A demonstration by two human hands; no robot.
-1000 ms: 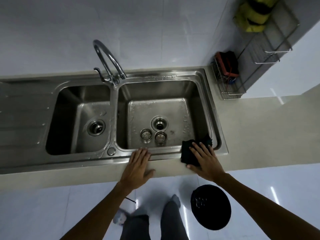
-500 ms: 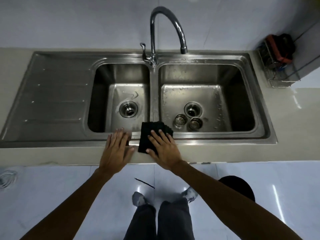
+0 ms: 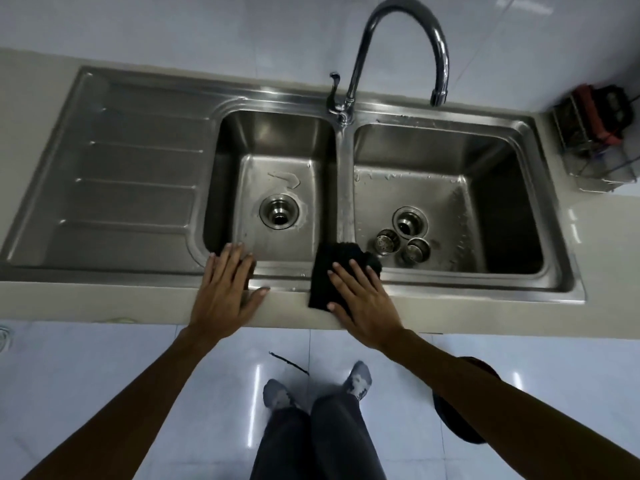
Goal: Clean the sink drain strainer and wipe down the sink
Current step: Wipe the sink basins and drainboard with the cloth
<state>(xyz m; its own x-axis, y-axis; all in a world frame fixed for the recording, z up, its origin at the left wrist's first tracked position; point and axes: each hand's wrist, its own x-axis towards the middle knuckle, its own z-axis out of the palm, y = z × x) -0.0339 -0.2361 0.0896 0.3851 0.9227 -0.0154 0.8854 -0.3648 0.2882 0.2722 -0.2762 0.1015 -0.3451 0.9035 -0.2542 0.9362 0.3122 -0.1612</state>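
Black cloth (image 3: 329, 271) lies across sink rim (image 3: 467, 287) at desk's front edge, under right hand (image 3: 363, 299): grip spread, fingers straight, pressing. Left hand (image 3: 225, 292) flat, spread, empty. Cloth likely soft, limp, light; palm pressure suits. Strainers (image 3: 387, 241) loose in right basin, likely slippery.

right hand (image 3: 367, 299) pressing black cloth (image 3: 329, 271), sink rim (image 3: 450, 289)

Both forearms (image 3: 138, 393) bare; dark grey trousers (image 3: 318, 441) and grey socks (image 3: 358, 379) (mottled with lighter patches)
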